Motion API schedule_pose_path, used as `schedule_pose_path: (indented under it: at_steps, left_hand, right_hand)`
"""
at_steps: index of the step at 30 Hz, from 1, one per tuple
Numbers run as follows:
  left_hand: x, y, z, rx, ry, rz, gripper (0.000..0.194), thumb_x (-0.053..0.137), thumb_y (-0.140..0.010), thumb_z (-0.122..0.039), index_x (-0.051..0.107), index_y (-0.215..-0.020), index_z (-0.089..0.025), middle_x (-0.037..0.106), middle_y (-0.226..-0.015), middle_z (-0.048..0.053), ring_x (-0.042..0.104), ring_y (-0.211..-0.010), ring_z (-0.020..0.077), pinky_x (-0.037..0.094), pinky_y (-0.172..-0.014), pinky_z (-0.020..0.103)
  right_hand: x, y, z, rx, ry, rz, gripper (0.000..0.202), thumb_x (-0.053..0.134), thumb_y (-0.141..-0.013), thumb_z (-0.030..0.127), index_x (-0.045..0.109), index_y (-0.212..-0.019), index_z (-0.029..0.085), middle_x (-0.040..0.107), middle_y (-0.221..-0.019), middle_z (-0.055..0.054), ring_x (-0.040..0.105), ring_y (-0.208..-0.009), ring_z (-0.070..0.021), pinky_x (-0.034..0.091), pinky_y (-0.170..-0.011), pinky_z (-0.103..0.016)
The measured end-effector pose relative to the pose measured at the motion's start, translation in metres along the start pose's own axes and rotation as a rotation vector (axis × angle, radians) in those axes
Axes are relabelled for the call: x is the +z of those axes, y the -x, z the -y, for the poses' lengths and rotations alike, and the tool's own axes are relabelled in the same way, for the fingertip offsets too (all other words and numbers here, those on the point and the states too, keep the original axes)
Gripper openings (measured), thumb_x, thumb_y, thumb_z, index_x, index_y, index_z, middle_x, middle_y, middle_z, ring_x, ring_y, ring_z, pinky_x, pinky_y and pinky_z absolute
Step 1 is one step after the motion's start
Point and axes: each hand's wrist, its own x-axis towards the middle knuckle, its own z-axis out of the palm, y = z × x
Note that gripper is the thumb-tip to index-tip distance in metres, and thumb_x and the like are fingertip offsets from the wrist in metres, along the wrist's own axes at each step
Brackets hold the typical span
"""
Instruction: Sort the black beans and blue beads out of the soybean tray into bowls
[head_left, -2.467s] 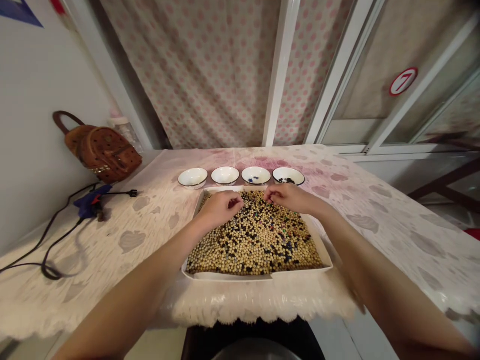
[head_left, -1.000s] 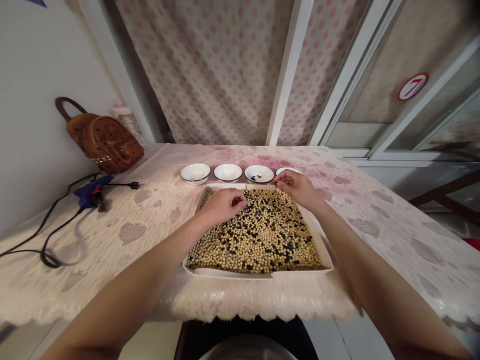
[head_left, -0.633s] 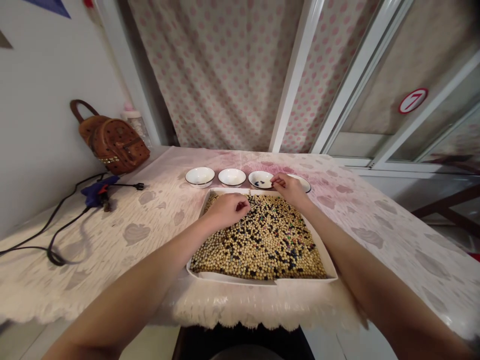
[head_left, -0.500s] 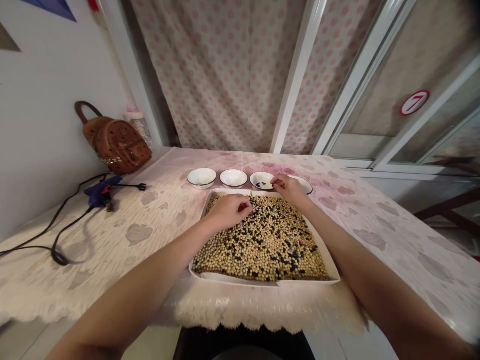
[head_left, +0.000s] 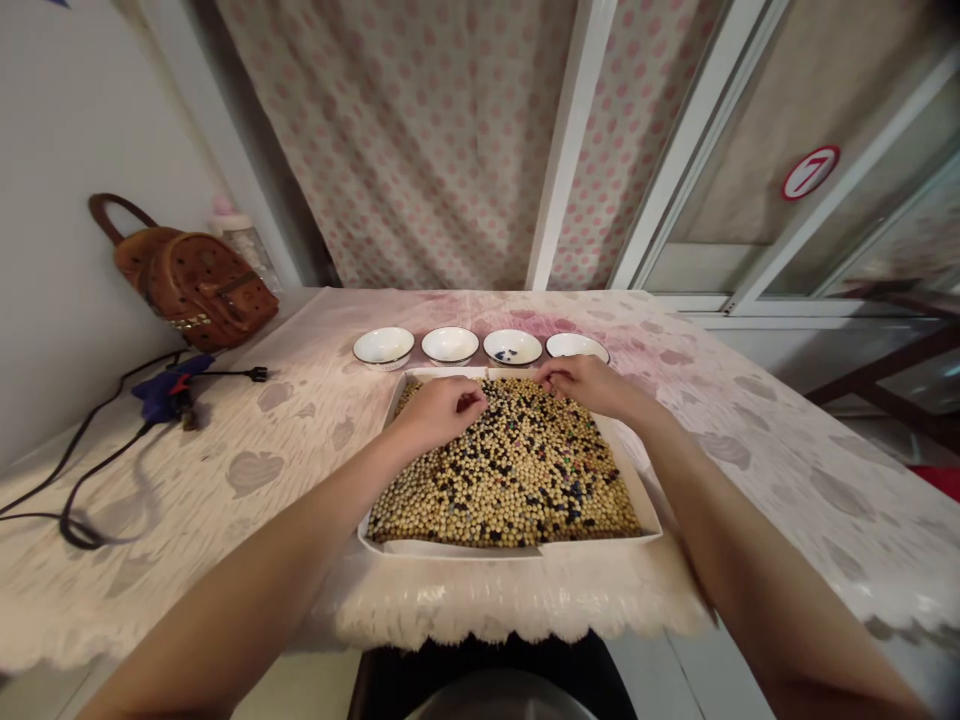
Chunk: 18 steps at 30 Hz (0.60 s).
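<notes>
A shallow white tray (head_left: 651, 525) on the table is full of small round yellow beans (head_left: 457, 505), mixed with black ones and a few coloured specks. My left hand (head_left: 442, 412) rests over the tray's far left part, its fingers curled in; whatever they hold is hidden. At the far right corner, my right hand (head_left: 589, 385) reaches over the rim, its fingers slightly apart near the beans. Nothing shows between them. Behind the tray, a white dark-rimmed bowl (head_left: 529, 342) holds a few black pieces. Partly behind my right hand stands another white bowl (head_left: 576, 345).
Two more white bowls, one at the left (head_left: 384, 342) and one beside it (head_left: 450, 340), complete the row. On the left are a brown backpack (head_left: 206, 285), a bottle (head_left: 244, 235) and a blue glue gun (head_left: 169, 392) with black cords. A scalloped cloth (head_left: 255, 470) covers the table.
My right hand has moved from the third bowl back to the tray's far right corner. My left hand stays over the beans. The camera view has shifted slightly.
</notes>
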Motion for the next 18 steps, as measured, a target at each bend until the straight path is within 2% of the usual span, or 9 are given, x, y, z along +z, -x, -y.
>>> schedule_pose_path:
  at_steps: [4,9,13,18]
  left_hand:
    - [0.000,0.000,0.000,-0.001,0.002,0.002,0.015,0.057,-0.090,-0.026,0.070,-0.084,-0.019,0.071,-0.079,0.001,0.057,-0.066,0.0131,0.040,-0.062,0.026]
    - [0.000,0.000,0.002,0.000,0.023,0.005,0.015,0.058,-0.090,-0.026,0.070,-0.086,-0.019,0.071,-0.079,0.001,0.057,-0.064,0.0125,0.040,-0.062,0.026]
    - [0.000,0.000,0.000,0.007,0.018,0.000,0.015,0.057,-0.090,-0.025,0.069,-0.084,-0.018,0.071,-0.078,0.001,0.057,-0.064,0.0123,0.040,-0.061,0.026]
    - [0.000,0.001,-0.002,0.003,0.014,0.007,0.015,0.057,-0.089,-0.025,0.069,-0.084,-0.018,0.070,-0.078,0.001,0.056,-0.063,0.0120,0.039,-0.060,0.025]
  right_hand:
    - [0.003,0.005,0.004,0.065,0.021,0.122,0.029,0.042,-0.082,0.009,0.069,-0.084,0.019,0.070,-0.076,-0.004,0.063,-0.060,-0.0138,0.047,-0.058,-0.027]
    - [-0.001,0.008,0.012,0.016,0.115,0.120,0.025,0.049,-0.079,0.007,0.067,-0.090,0.020,0.070,-0.077,-0.004,0.062,-0.063,-0.0151,0.045,-0.061,-0.029]
    - [-0.004,0.013,0.022,-0.018,0.115,0.311,0.021,0.051,-0.079,0.009,0.068,-0.086,0.021,0.071,-0.080,-0.003,0.061,-0.067,-0.0144,0.045,-0.062,-0.028]
    - [-0.001,0.016,0.026,-0.035,0.102,0.394,0.021,0.055,-0.078,0.014,0.066,-0.095,0.018,0.070,-0.089,-0.005,0.061,-0.077,-0.0161,0.046,-0.068,-0.028]
